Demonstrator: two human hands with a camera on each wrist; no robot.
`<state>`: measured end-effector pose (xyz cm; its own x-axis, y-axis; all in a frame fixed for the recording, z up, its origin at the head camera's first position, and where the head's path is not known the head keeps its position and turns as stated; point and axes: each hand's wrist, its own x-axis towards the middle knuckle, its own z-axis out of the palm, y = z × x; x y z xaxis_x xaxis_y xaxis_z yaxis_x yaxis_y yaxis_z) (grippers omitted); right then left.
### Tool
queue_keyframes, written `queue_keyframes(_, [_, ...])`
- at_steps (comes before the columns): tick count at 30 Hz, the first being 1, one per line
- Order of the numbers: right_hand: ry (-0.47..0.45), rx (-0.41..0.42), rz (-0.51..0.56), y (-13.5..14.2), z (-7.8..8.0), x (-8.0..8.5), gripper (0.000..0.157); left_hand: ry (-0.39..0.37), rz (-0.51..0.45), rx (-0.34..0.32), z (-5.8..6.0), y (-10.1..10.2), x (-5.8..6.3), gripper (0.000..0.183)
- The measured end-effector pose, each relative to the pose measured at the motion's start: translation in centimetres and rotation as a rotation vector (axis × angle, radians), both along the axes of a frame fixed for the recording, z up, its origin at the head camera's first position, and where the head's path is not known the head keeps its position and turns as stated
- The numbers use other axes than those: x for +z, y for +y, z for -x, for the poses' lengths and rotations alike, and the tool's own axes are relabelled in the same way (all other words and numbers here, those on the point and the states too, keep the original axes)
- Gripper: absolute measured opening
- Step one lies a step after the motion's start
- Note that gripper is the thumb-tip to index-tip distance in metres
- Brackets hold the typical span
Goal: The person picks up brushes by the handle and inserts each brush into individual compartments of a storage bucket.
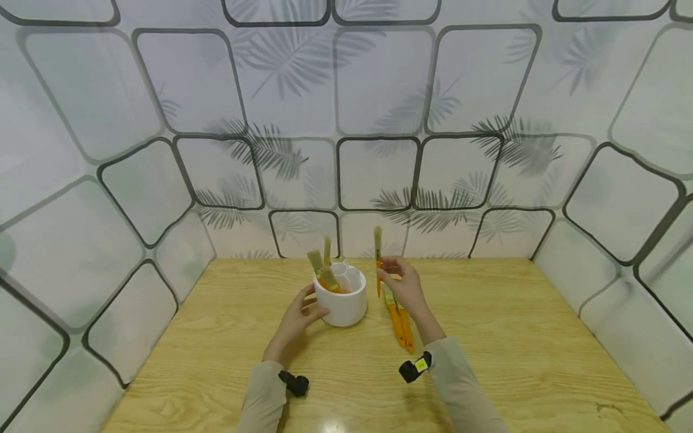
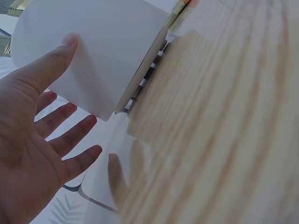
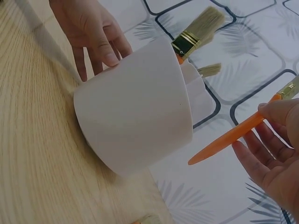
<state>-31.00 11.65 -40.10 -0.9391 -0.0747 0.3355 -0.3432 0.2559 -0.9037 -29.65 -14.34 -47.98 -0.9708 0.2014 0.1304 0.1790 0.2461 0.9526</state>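
Observation:
A round white brush holder (image 1: 342, 308) with inner compartments stands upright on the table, several paintbrushes (image 1: 316, 261) leaning bristles up in its left side. My left hand (image 1: 296, 316) is at the holder's left side; in the left wrist view the thumb (image 2: 60, 58) touches the white wall while the other fingers are spread and fairly straight. Right of the holder, my right hand (image 1: 403, 282) pinches an orange-handled paintbrush (image 1: 378, 258) between thumb and fingers, upright with bristles up. Its handle tip is in the air beside the holder, apart from it, in the right wrist view.
Two orange-handled paintbrushes (image 1: 400, 328) lie side by side on the wooden table (image 1: 216, 361), below and near my right hand. Patterned white sheeting (image 1: 379, 174) rises behind the table and along both sides.

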Motion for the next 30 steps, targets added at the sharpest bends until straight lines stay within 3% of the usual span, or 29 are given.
queue_keyframes(12, [-0.016,-0.006,0.051,-0.5,0.0,-0.1,0.028,0.010,0.001,-0.004,0.2,-0.1,-0.2,0.069])
queue_keyframes(21, [0.041,0.000,0.063,-0.7,2.1,-2.5,0.031,-0.005,-0.011,-0.001,0.2,0.0,0.0,0.070])
queue_keyframes(24, [0.050,0.010,0.063,-0.9,1.9,-2.3,0.030,-0.009,-0.007,-0.001,0.1,0.0,0.0,0.070])
queue_keyframes(30, [0.075,0.018,0.063,-1.5,0.5,-0.4,0.027,-0.008,-0.004,-0.006,0.0,0.0,0.1,0.070])
